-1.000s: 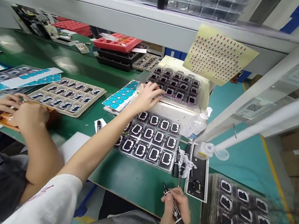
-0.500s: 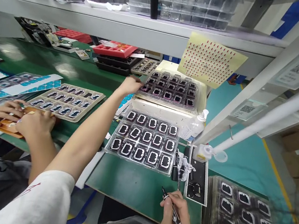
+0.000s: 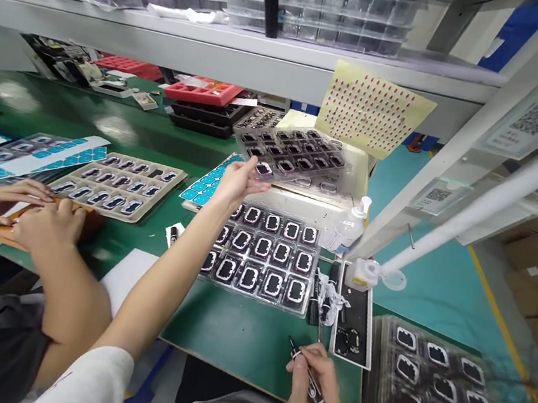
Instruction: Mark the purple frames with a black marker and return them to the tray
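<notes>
My left hand reaches far forward, closed on the near left corner of a clear plastic tray that holds several black square parts. That tray sits tilted and turned, partly above another tray behind it. In my right hand, low at the front edge, is a black marker pen with its dark tip exposed and pointing up and away. Between the hands a second clear tray lies flat on the green table, filled with black parts in white frames; my left forearm covers its left edge.
A pump bottle stands right of the trays, beside a white-edged box with a small bottle on it. Stacked trays are at the lower right. At left, a co-worker's hands hold an orange item near a beige tray.
My left hand has pulled the far tray's corner left and toward me, so the tray is turned and raised from the stack. My right hand with the marker stays nearly still.
</notes>
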Tool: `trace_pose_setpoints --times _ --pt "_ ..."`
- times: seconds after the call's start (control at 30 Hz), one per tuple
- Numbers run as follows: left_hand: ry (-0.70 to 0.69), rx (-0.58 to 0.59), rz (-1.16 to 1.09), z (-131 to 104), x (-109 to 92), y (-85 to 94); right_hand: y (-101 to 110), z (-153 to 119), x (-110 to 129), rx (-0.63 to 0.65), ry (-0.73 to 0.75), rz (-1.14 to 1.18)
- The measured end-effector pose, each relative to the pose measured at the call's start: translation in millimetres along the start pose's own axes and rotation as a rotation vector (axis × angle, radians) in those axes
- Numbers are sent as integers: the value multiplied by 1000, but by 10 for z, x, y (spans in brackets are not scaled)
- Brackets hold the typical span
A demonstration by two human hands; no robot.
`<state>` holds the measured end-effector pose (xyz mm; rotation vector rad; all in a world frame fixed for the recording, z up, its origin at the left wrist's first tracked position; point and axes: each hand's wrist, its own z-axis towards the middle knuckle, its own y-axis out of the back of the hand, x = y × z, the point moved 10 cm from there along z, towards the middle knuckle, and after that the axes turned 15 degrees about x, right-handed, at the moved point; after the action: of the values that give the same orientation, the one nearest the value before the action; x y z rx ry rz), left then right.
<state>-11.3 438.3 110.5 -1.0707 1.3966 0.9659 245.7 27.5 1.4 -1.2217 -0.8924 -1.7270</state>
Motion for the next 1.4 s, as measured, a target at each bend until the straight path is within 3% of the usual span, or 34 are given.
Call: trace_pose_setpoints --times 0.13,0.23,0.33,0.43,0.5,0.67,0.83,1.0,1.2,1.4 --pt "6 93 197 -198 78 -232 -5 12 8 0 14 21" --pt "-53 37 368 -291 -20 -184 -13 35 59 4 36 27" --pt "-295 -22 656 -318 -396 -123 -3 45 107 1 61 8" --pt "-572 113 1144 -319 -696 -334 -6 46 116 13 73 4" --pt "-624 198 1304 -289 -735 -384 -10 39 91 20 66 10" --pt "-658 270 1392 -371 -730 -456 -14 0 11 24 57 16" --pt "-662 107 1379 -399 -697 -535 -8 -23 -38 27 24 14" --pt "-635 0 1330 -156 -681 -757 -11 -6 -19 29 31 10" --pt "-591 88 1267 116 -569 -1210 -11 -14 -43 20 34 -6" --pt "-575 171 1266 144 -532 -1360 -12 -42 -93 44 -1 -18"
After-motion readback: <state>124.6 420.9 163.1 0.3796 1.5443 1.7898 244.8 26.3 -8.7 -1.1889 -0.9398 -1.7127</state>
